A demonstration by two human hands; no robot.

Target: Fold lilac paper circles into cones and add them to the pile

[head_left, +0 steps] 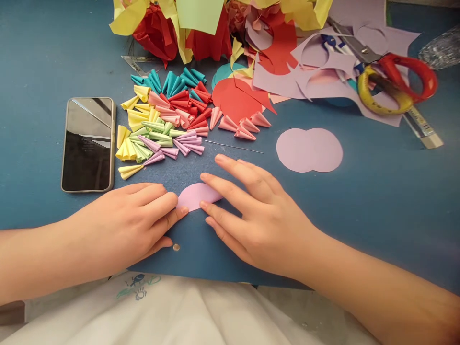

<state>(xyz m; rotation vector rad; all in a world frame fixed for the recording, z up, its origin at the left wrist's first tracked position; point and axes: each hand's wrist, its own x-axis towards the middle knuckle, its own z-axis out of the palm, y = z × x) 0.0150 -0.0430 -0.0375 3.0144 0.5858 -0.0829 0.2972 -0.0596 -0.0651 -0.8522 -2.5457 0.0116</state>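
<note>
A folded half-round of purple paper lies on the table with its curved edge away from me. My left hand has its fingers close together, pinning the paper's left end. Over the right end, my right hand reaches in with fingers spread, a fingertip touching the paper's lower edge. To the right lie overlapping purple paper circles. Beyond my hands is a spread of small rolled paper cones in teal, red, pink, yellow, green and purple.
A phone lies at the left. A needle rests past my right fingers. Scissors sit on purple paper scraps at the back right, beside a ruler. Red paper circles and crumpled yellow paper are behind the cones.
</note>
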